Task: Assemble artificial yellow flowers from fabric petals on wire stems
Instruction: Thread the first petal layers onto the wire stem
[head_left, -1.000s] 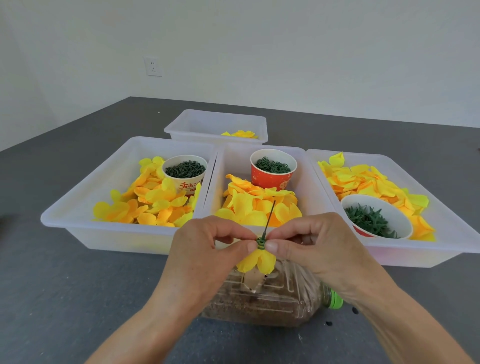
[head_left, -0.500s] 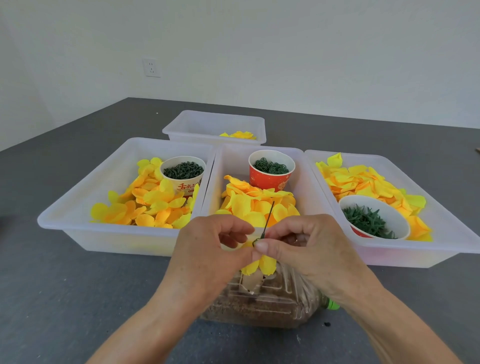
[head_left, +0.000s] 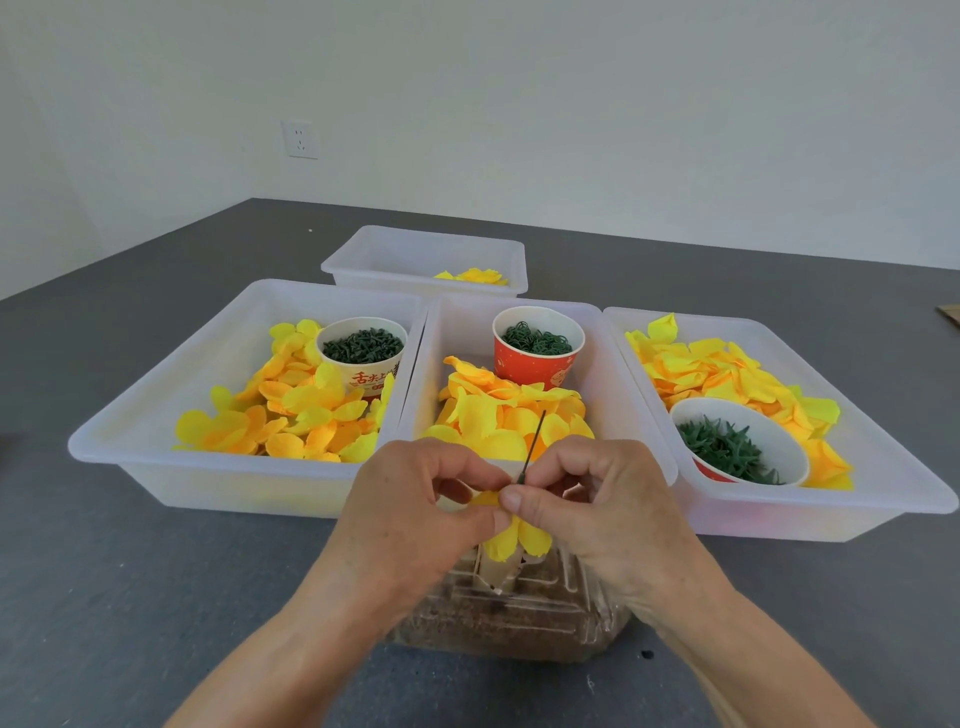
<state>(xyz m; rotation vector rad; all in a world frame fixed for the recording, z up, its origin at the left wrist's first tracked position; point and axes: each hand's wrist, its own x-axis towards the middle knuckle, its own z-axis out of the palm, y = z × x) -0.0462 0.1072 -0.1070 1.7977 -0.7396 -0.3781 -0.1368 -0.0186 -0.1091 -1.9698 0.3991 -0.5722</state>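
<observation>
1. Position: the flower (head_left: 517, 538) is held between both hands, above the clear bottle (head_left: 519, 608) lying on the table (head_left: 130, 597), just in front of the middle tray (head_left: 613, 410).
2. Left hand (head_left: 410, 514): fingers curled, thumb and forefinger pinching the yellow petals at the stem base.
3. Right hand (head_left: 597, 499): fingers curled, thumb and forefinger pinching the wire stem (head_left: 531, 444) where it meets the petals.
4. Orientation: the stem's long axis runs near vertical, tilted slightly away and to the right. Its free end points up; the petals hang downward, so the bloom faces down.
5. Procedure (judgement): the step appears to be seating a part down the wire against the petals. Keep the pinch close to the joint, push along the wire axis only, and support the petals from below to prevent bending or creasing.
</observation>
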